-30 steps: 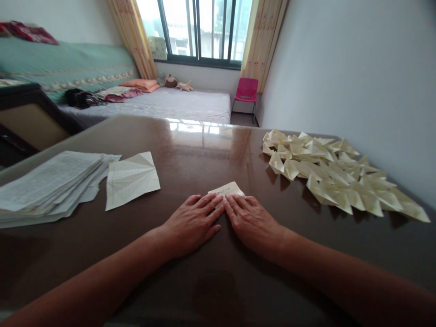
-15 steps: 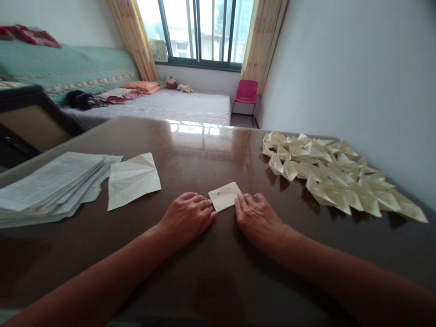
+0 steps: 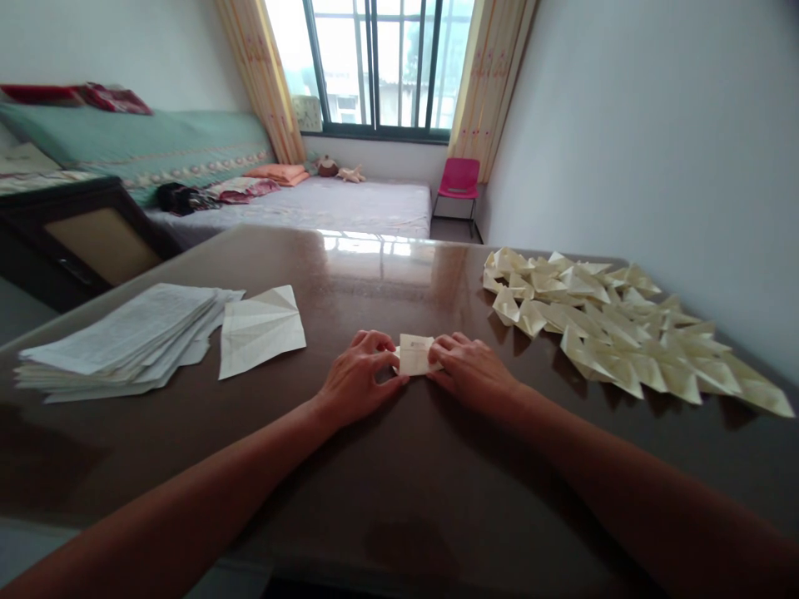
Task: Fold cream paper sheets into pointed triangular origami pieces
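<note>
A small folded piece of cream paper [image 3: 415,356], with a printed mark near its top, is between my two hands at the middle of the table. My left hand [image 3: 365,370] pinches its left end between thumb and fingers. Its right end is in the bent fingers and thumb of my right hand [image 3: 471,366], which partly cover it. A loose creased sheet [image 3: 263,331] lies to the left, beside a stack of printed sheets [image 3: 131,333]. Over on the right are many pointed folded paper pieces [image 3: 599,308], set in rows.
The shiny brown table [image 3: 349,482] carries all the paper. Behind it are a bed [image 3: 368,200], a pink chair [image 3: 459,179] and a window. A dark wooden cabinet-like piece [image 3: 93,241] stands at the left, and a white wall [image 3: 655,150] runs along the right.
Both hands have gone from lying flattened at the paper's sides to gripping its ends with thumbs and fingers. The paper now sits squarer to me. The camera view has shifted slightly.
</note>
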Demonstrator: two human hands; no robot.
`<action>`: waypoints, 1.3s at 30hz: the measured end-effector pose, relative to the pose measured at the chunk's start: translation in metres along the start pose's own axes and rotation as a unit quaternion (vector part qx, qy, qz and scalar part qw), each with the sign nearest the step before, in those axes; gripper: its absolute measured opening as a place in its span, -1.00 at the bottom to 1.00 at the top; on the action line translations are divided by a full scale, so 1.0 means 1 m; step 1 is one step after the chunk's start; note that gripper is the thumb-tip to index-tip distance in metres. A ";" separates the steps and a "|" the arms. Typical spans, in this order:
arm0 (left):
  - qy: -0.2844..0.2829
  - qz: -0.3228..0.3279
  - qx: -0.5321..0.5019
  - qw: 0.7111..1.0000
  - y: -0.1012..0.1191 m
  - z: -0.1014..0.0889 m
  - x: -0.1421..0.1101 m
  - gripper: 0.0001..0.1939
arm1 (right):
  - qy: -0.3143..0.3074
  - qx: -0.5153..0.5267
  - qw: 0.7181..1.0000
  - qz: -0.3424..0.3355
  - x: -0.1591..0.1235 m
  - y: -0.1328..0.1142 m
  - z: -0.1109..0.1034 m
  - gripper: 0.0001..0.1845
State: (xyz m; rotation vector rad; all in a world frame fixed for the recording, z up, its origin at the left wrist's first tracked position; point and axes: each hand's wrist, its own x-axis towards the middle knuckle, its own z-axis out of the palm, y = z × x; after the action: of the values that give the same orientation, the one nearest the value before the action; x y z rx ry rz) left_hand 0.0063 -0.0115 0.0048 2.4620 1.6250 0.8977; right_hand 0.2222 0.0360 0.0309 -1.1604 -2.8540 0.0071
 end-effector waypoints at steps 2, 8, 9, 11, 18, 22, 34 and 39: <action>0.020 -0.017 -0.058 0.998 -0.003 0.000 0.003 -0.83 | 0.024 0.059 0.998 -0.001 0.002 0.007 0.002 -0.78; 0.070 -0.166 -0.321 0.930 0.000 -0.008 0.007 -0.71 | 0.171 0.386 0.904 0.073 0.014 0.021 0.012 -0.46; 0.066 -0.177 -0.356 0.915 0.002 -0.009 0.007 -0.70 | 0.162 0.458 0.871 0.077 0.016 0.020 0.014 -0.48; 0.035 -0.187 -0.409 0.893 0.005 -0.009 0.007 -0.67 | 0.133 0.576 0.802 0.086 0.020 0.019 0.019 -0.51; 0.056 -0.108 -0.174 0.977 -0.003 -0.002 0.002 -0.75 | 0.144 0.635 0.743 0.154 0.028 0.026 0.035 -0.52; 0.064 0.087 0.055 0.993 -0.006 -0.003 0.000 -0.78 | 0.097 0.578 0.798 0.137 0.032 0.031 0.037 -0.54; -0.018 0.118 0.149 0.981 0.001 0.008 -0.002 -0.70 | 0.071 0.152 0.968 -0.185 0.002 0.014 0.003 -0.58; -0.053 0.142 0.107 0.983 0.001 0.003 -0.006 -0.71 | 0.020 0.198 0.956 -0.215 0.003 0.023 0.009 -0.80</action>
State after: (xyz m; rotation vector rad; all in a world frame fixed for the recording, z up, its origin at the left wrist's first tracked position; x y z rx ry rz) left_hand 0.0069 -0.0157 0.0000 2.8886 1.4279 0.6292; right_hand 0.2351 0.0548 0.0217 -0.4518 -2.8169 0.5007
